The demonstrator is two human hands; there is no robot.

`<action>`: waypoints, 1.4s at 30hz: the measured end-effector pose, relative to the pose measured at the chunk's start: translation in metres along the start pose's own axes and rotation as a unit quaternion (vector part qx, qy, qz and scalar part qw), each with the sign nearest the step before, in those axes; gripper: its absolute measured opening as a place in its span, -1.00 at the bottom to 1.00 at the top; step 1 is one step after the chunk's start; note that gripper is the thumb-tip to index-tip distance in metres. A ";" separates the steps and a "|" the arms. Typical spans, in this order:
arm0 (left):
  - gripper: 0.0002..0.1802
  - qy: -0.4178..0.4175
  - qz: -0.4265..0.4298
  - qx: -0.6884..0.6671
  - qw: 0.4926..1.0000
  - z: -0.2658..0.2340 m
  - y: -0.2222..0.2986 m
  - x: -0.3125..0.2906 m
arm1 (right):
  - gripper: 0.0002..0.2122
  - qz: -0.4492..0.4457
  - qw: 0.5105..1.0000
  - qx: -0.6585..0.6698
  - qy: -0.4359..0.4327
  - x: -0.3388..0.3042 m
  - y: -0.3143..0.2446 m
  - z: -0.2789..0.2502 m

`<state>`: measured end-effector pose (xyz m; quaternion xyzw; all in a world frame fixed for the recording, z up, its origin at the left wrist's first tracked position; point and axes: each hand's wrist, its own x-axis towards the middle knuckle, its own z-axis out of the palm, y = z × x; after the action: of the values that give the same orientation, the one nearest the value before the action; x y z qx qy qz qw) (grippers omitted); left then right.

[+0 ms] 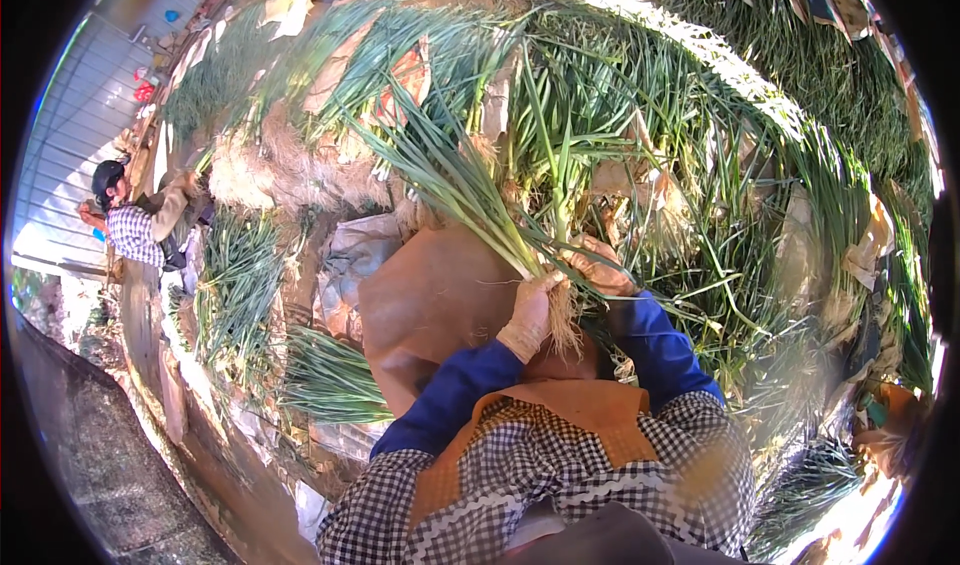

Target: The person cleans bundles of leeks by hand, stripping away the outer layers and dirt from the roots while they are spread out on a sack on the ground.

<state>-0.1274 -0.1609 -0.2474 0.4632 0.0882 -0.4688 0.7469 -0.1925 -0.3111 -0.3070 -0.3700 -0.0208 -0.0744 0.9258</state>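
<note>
Before my lap, a bunch of green onions [480, 205] slants up to the left, its long green leaves spread at the far end. My left hand [530, 317], in a pale glove, is closed around the white base ends. Stringy tan roots [563, 325] hang down beside its fingers. My right hand [600, 267], gloved too, is just right of the bunch with its fingers curled in on a green onion stalk; a loose leaf trails from there to the right. The fingertips are partly hidden. A brown apron [440, 285] spreads beneath the bunch.
Heaps of green onions [590, 95] lie ahead and to the right, with root ends [290, 170] piled left. A smaller pile [335, 377] lies by my left elbow. At the far left sits another person [135, 220] in a checked top. A sunlit strip crosses the upper right.
</note>
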 end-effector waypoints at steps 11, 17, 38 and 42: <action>-0.77 -0.029 -0.001 -0.028 0.999 -0.026 -0.005 0.018 | -0.62 0.226 0.691 -0.686 0.021 -0.067 -0.052 -0.006; -0.83 -0.083 -0.087 -0.027 0.992 -0.005 0.018 -0.011 | -0.68 0.123 0.915 -0.352 0.157 0.029 -0.001 -0.004; -0.66 -0.197 -0.089 -0.263 0.940 -0.017 0.087 -0.037 | -0.53 0.195 0.707 -0.641 0.227 0.090 0.017 0.014; -0.64 -0.303 0.001 -0.278 0.912 -0.021 0.150 -0.065 | -0.63 0.195 0.696 -0.688 0.069 0.071 0.054 0.017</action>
<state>-0.0395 -0.0843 -0.1311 0.0728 -0.0163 -0.5424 0.8368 -0.1136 -0.2694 -0.3251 -0.8931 0.1733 0.0891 0.4055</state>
